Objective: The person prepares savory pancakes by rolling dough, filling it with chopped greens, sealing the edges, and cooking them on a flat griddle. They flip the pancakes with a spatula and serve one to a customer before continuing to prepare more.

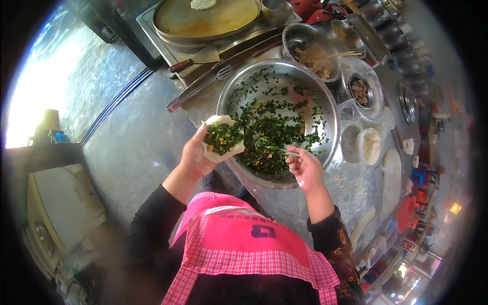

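Note:
A flat dough wrapper (231, 150) rests on my left hand (194, 154), gripped at its edge by the thumb. Chopped green filling (223, 138) with small yellow bits is heaped on the dough. Just right of it stands a large steel bowl (330, 110) with more chopped greens (267, 133) spread over its bottom and walls. My right hand (306, 167) is over the bowl's near right side. Its fingers pinch the handle of a metal utensil (291, 153), perhaps a spoon; its far end is hidden among the greens.
Beyond the bowl are a round griddle (206, 21) bearing a dough piece (203, 4), a wood-handled scraper (196, 60) and a slotted turner (202, 85). At the right are a filling bowl (310, 57) with chopsticks, a meat bowl (359, 91), a flour tub (369, 146) and long dough (391, 179).

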Demonstrator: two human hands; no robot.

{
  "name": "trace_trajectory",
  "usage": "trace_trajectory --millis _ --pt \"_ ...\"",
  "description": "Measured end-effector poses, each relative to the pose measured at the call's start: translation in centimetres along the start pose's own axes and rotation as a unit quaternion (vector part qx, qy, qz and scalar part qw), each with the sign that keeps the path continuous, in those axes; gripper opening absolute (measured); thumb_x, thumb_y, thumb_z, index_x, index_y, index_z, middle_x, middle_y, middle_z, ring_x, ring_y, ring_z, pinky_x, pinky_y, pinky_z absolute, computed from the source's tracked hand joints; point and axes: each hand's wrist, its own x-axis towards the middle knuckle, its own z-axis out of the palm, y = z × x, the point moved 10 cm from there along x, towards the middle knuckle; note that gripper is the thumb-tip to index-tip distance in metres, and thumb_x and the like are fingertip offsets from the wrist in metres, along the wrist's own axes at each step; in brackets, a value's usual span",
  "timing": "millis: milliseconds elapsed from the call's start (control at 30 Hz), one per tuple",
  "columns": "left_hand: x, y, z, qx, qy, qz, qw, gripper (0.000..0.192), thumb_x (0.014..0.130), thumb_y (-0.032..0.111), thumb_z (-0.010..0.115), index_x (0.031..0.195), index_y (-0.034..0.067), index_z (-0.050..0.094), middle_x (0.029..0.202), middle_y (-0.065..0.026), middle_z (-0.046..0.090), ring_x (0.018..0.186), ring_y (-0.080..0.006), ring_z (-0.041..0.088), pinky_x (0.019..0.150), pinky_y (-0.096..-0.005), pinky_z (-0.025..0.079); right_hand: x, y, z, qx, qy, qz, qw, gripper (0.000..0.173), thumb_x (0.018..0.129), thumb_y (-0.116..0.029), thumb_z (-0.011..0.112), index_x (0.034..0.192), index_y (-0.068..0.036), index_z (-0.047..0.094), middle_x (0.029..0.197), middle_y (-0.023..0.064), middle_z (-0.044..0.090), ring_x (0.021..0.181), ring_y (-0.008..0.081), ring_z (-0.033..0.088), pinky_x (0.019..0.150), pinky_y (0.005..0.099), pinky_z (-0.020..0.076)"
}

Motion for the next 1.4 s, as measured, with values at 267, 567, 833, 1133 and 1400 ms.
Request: trace_trajectory --millis 267,567,833,1133,1400 --pt "2.7 -8.1 1.4 0.009 0.111 -0.052 0.992 0.044 0.106 0.041 0.037 0.135 0.011 0.051 0.132 -0.0122 0.058 0.118 -0.0315 0.059 0.105 -0.0526 0.047 -6.8 -5.1 5.5 -0.291 0.008 -0.345 0.892 0.035 0.102 -0.018 0.052 0.131 -0.001 0.059 0.096 0.0083 0.067 0.079 0.0154 0.06 0.071 0.0292 0.0496" --pt "2.9 -9.9 0.5 -0.059 0.16 -0.073 0.983 0.047 0.107 0.043 0.034 0.134 0.01 0.052 0.132 -0.0145 0.058 0.121 -0.0375 0.057 0.105 -0.0553 0.046 -9.6 -3.3 8.7 -0.536 -0.018 -0.531 0.656 0.047 0.089 0.0 0.059 0.136 -0.005 0.058 0.104 0.0129 0.065 0.085 0.0262 0.063 0.076 0.0367 0.0528" --pt "2.4 -5.9 2.9 -0.084 -0.008 -0.067 0.994 0.047 0.106 0.042 0.037 0.138 0.009 0.049 0.137 -0.0148 0.055 0.13 -0.0367 0.051 0.11 -0.0554 0.042 -1.3 -1.3 1.8 -0.475 0.062 -0.215 0.851 0.032 0.105 -0.022 0.048 0.125 -0.003 0.065 0.091 0.0099 0.071 0.079 0.0185 0.065 0.072 0.0303 0.0528" --pt "0.3 -0.6 1.0 -0.02 -0.011 0.024 0.999 0.05 0.105 0.041 0.04 0.142 0.009 0.046 0.14 -0.0152 0.053 0.131 -0.0375 0.05 0.109 -0.0572 0.041 0.1 1.1 -0.9 -0.086 0.052 -0.028 0.995 0.038 0.105 -0.024 0.042 0.124 0.003 0.062 0.086 0.0103 0.07 0.066 0.0108 0.058 0.061 0.0223 0.0431" --pt "1.5 -5.3 2.0 0.012 0.049 0.014 0.999 0.041 0.107 0.037 0.034 0.136 0.013 0.05 0.134 -0.0121 0.056 0.124 -0.0344 0.055 0.104 -0.058 0.046 -5.6 -3.6 2.0 -0.091 0.045 -0.233 0.967 0.046 0.107 -0.032 0.041 0.131 0.004 0.057 0.097 0.0097 0.07 0.076 0.0112 0.061 0.067 0.0234 0.046"
